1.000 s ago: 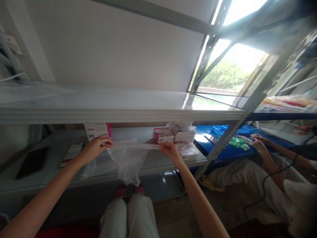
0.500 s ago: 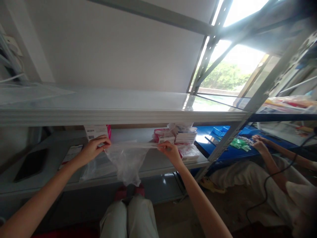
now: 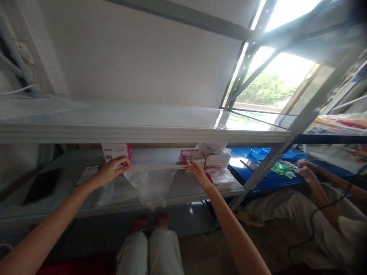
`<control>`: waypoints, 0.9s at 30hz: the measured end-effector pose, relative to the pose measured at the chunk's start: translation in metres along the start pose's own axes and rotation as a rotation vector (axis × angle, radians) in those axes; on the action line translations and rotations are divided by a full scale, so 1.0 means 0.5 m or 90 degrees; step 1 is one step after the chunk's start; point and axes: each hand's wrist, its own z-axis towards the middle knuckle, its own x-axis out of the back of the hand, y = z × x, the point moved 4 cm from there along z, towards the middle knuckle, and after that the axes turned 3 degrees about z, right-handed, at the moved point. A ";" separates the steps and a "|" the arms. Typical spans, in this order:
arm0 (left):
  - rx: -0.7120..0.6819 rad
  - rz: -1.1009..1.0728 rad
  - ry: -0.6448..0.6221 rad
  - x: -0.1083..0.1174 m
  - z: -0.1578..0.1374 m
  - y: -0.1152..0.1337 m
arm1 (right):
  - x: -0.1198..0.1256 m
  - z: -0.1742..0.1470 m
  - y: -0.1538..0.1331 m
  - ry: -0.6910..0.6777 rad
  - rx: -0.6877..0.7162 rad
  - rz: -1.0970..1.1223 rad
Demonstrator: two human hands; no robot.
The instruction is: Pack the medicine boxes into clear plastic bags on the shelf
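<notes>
Between my two hands a clear plastic bag is stretched by its top edge, its body hanging down over the front of the lower shelf. My left hand pinches one upper corner, in front of a white and pink box. At the other upper corner my right hand is closed on the plastic, close to stacked white and pink boxes in clear wrapping. More clear plastic lies on the shelf beneath my left hand.
A dark flat device and a white printed packet lie on the lower shelf's left side. The upper shelf's edge runs above my hands. Past a metal post, a co-worker's hands are beside green items on a blue surface.
The view has shifted slightly, so the shelf scene sits a little further right. The bag's lower end has risen a bit and spread wider. Both hands keep hold of its top edge.
</notes>
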 end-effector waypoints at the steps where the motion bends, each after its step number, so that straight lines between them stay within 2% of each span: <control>1: 0.037 -0.047 -0.025 -0.006 0.001 -0.011 | -0.004 0.006 0.009 0.009 -0.015 0.021; 3: 0.099 -0.143 -0.048 -0.017 0.006 -0.034 | -0.012 0.010 0.027 0.089 -0.009 0.044; 6: 0.157 -0.247 -0.018 -0.026 0.022 -0.073 | -0.035 -0.025 0.055 0.292 0.000 0.022; 7: 0.173 -0.270 -0.001 -0.028 0.028 -0.086 | -0.053 -0.045 0.066 0.319 -0.021 0.000; 8: 0.186 -0.289 0.016 -0.029 0.035 -0.100 | -0.078 -0.065 0.076 0.300 -0.056 -0.022; 9: 0.198 -0.304 0.029 -0.031 0.040 -0.113 | -0.108 -0.086 0.085 0.240 -0.100 -0.047; 11: 0.217 -0.324 0.040 -0.038 0.048 -0.137 | -0.172 -0.125 0.093 0.073 -0.153 -0.110; 13: 0.228 -0.337 0.042 -0.046 0.052 -0.158 | -0.226 -0.153 0.088 -0.063 -0.138 -0.179; 15: 0.241 -0.345 0.036 -0.055 0.052 -0.176 | -0.260 -0.164 0.086 -0.130 -0.128 -0.218; 17: 0.264 -0.340 0.029 -0.061 0.050 -0.194 | -0.274 -0.160 0.094 -0.135 -0.150 -0.186; 20: 0.306 -0.308 0.055 -0.053 0.041 -0.224 | -0.268 -0.144 0.108 -0.099 -0.157 -0.042; 23: 0.348 -0.270 0.112 -0.029 0.024 -0.258 | -0.237 -0.135 0.114 -0.086 -0.147 0.066; 27: 0.359 -0.235 0.135 -0.007 0.001 -0.294 | -0.184 -0.139 0.106 -0.080 -0.150 0.102</control>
